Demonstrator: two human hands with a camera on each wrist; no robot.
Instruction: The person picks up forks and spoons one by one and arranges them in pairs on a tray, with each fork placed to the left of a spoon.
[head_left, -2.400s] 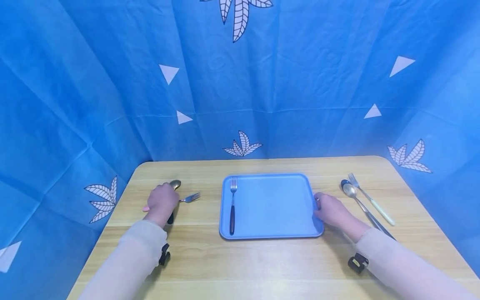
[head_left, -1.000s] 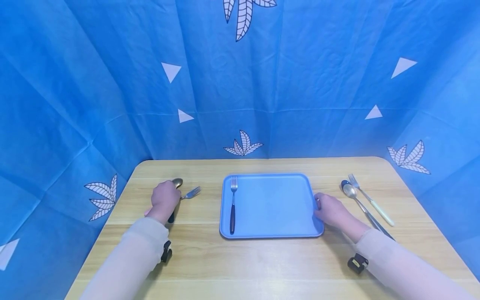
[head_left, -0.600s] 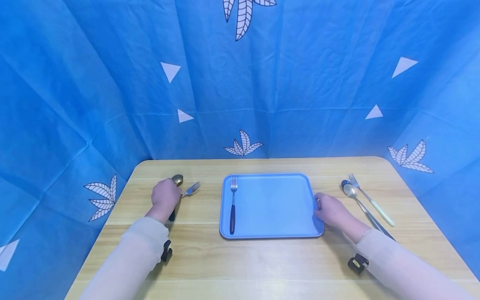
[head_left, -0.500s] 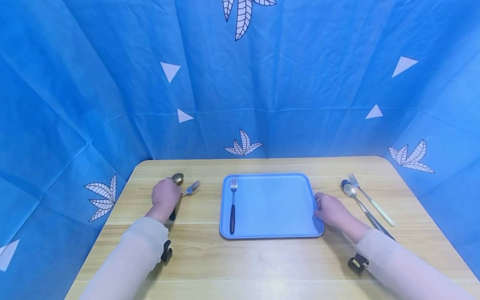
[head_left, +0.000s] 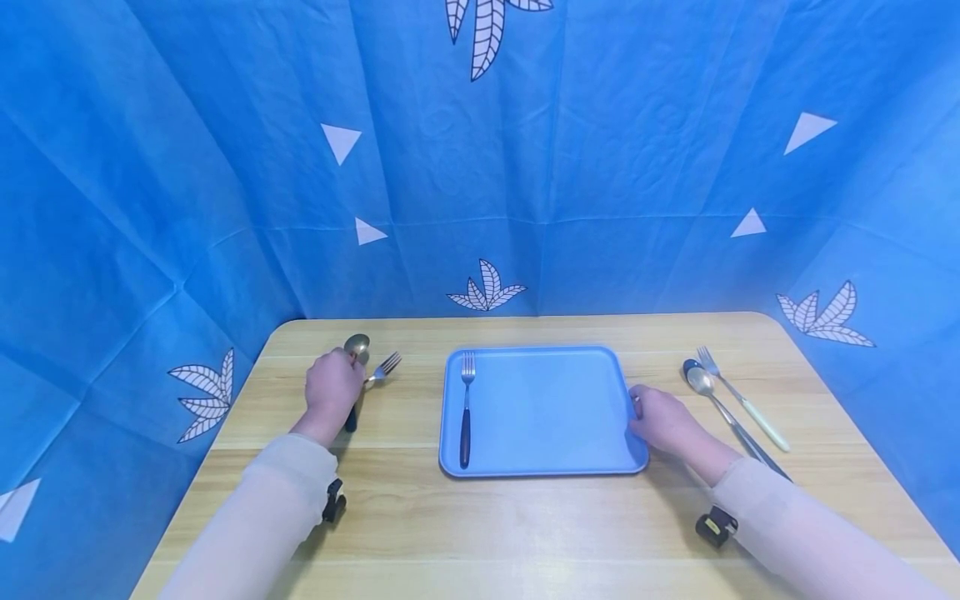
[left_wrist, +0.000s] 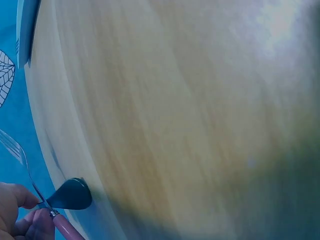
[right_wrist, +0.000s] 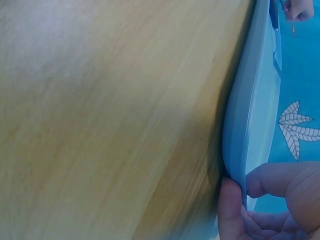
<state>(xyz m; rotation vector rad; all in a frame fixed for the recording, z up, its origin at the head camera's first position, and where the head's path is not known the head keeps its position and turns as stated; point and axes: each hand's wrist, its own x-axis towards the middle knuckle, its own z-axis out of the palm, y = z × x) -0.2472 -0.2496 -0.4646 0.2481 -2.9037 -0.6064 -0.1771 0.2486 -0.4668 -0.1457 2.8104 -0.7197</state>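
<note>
My left hand (head_left: 333, 386) pinches a pink-handled fork (left_wrist: 29, 172) and a dark-handled spoon (head_left: 357, 343). In the head view, the fork's tines point right and the spoon's bowl points away from me. The spoon's dark handle end (left_wrist: 75, 194) crosses the fork near my fingers, which hide the grip itself. A light-blue tray (head_left: 555, 412) lies mid-table, and on its left side rests a dark-handled fork (head_left: 465, 425). My right hand (right_wrist: 270, 200) grips the tray's near right rim between thumb and fingers.
Right of the tray, on the wooden table (head_left: 540, 533), lie a fork with a pale green handle (head_left: 765, 425), a long-handled spoon (head_left: 701, 382) and a dark spoon bowl (head_left: 687, 365) partly under it. A blue patterned curtain (head_left: 615, 183) encloses the back and sides.
The spoon and the fork in my left hand have shifted away from me, and the fork's tines have turned upward in view. My right hand and the tray have stayed put.
</note>
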